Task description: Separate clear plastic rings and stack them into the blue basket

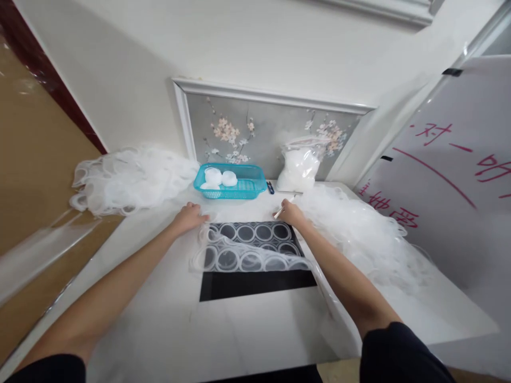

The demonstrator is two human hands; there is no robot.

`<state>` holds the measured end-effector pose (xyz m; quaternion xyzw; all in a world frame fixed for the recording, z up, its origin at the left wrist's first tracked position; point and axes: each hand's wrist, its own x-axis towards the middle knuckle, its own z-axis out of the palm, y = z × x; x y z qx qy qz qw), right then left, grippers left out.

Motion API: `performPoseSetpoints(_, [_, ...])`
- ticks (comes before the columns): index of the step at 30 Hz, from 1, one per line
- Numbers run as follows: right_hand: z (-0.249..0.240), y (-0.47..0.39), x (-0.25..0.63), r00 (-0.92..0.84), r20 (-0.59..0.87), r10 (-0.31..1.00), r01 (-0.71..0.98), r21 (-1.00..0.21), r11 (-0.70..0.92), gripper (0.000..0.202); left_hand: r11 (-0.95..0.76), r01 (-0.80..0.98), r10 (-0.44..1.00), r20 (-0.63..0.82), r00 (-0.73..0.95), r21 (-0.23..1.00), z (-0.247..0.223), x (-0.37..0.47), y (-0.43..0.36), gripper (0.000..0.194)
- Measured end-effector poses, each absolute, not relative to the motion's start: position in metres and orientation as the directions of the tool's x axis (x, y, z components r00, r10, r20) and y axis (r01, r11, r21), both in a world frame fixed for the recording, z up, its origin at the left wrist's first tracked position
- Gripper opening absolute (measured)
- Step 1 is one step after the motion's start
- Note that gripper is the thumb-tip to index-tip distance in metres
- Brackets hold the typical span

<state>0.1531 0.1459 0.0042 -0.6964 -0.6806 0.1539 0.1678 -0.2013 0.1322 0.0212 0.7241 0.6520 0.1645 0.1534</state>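
Observation:
A strip of sheer white fabric (252, 261) with rows of ring patterns lies over a black mat (255, 287), partly folded over itself. Its tail runs down past my right forearm toward the table's front edge. My left hand (189, 218) rests on the table by the fabric's upper left corner, thumb apart from the bent fingers; whether it touches the fabric is unclear. At the upper right corner, my right hand (291, 213) is closed around a slim white pen-like tool (279, 213), whose exact kind I cannot make out.
A blue plastic basket (255, 194) holding several round white pieces (229, 178) stands behind the mat. Beside it are a small dark blue object (270, 188) and a clear bag of white material (299, 167). White ring-shaped fabric pieces are heaped left (131, 178) and right (359, 229).

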Motion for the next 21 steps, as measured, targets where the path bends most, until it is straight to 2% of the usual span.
performPoseSetpoints(4, [-0.008, 0.149, 0.144, -0.078, 0.074, 0.994, 0.890, -0.444, 0.103, 0.023, -0.067, 0.925, 0.998, 0.039, 0.057, 0.375, 0.014, -0.203, 0.143, 0.007])
performPoseSetpoints(12, [-0.008, 0.158, 0.154, 0.012, 0.263, 0.965, 0.860, -0.496, 0.124, 0.015, -0.047, 0.961, 0.989, 0.149, 0.006, 0.273, 0.027, -0.202, 0.149, 0.025])
performPoseSetpoints(17, [-0.012, 0.177, 0.139, 0.103, 0.252, 0.962, 0.823, -0.564, 0.059, 0.013, -0.045, 0.977, 0.985, 0.171, 0.009, 0.210, 0.019, -0.195, 0.155, 0.022])
performPoseSetpoints(21, [-0.004, 0.172, 0.138, 0.152, 0.231, 0.961, 0.786, -0.618, 0.025, 0.018, -0.102, 0.976, 0.975, 0.216, 0.059, 0.193, 0.016, -0.197, 0.146, 0.033])
